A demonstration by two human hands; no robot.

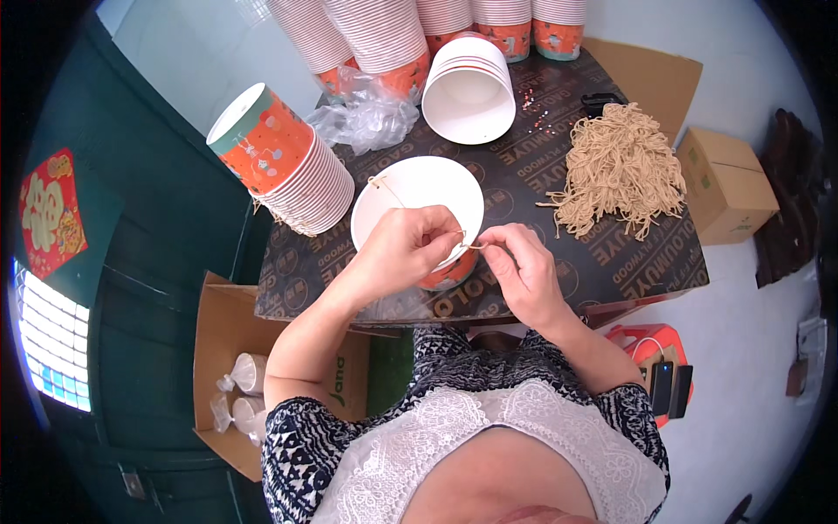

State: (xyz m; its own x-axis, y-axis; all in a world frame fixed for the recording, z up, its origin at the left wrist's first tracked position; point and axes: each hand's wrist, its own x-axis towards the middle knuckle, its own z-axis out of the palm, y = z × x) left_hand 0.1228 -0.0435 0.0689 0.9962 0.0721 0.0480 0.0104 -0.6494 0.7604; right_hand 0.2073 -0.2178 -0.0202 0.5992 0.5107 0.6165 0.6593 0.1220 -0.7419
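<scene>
Close in front of me stands a white-lined orange paper bucket (458, 179) with its mouth up. A tan cord (377, 182) crosses its far left rim and runs inside. At the near right rim my left hand (403, 246) pinches a piece of cord. My right hand (527, 272) pinches a thin cord end (476, 247) beside it. Whether the cord passes through a hole there is hidden by the fingers. A tangled heap of tan cords (621, 170) lies to the right. At the left, an upside-down bucket stack (271, 144) has cords hanging near its bottom.
Nested buckets (469, 103) lie tipped toward me at the back, beside a crumpled clear plastic bag (367, 112). Tall bucket stacks (380, 39) line the far edge. Tiny bits (534, 112) and a black object (602, 103) lie nearby. An open carton (218, 349) stands below left.
</scene>
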